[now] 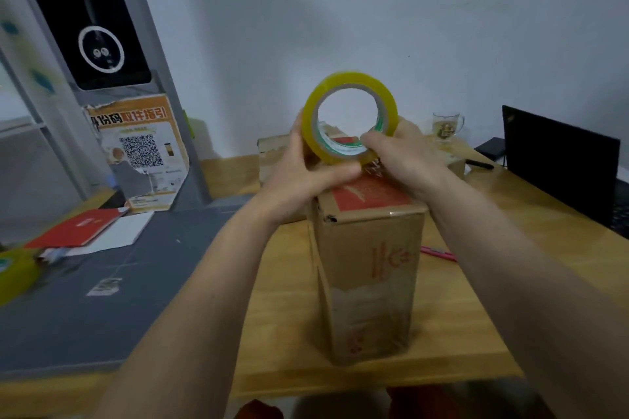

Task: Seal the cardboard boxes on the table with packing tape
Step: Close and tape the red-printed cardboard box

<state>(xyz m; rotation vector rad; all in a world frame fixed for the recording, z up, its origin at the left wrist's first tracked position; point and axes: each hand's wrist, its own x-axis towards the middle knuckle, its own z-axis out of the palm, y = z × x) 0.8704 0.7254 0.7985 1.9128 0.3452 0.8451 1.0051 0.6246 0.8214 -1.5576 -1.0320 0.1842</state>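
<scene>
Readable writing: the poster (141, 153) at left-centre, leaning on a grey frame, carried orange Chinese characters along its top & a QR code below; smaller print too blurred to read. The box (367, 269) at frame centre stood upright on the wood table (476, 282), w/ a red panel on its top face and faint red logo marks on its front; text illegible. Top flaps looked closed; contents not visible. A 2nd box (272, 153) sat behind it, mostly hidden by the hands.

The tape roll (350, 117), yellow w/ a green-and-white inner label, was held on edge just above the box's far top edge. Left hand (303, 177) gripped the roll's left side, thumb curled under its lower rim. Right hand (405, 156) held the lower right, fingers hooked into the core.

Upper right: a glass mug (447, 126) w/ something yellowish inside, can't tell what. Right edge: a black laptop (561, 163), a black pen (480, 165) beside it. A red pen (439, 253) lay right of the box. Left: a grey mat (102, 299), a red booklet (78, 228) on white sheets, a 2nd yellow roll (13, 274) at the far left edge. Upper left: a black device (98, 27) w/ a white ring.
</scene>
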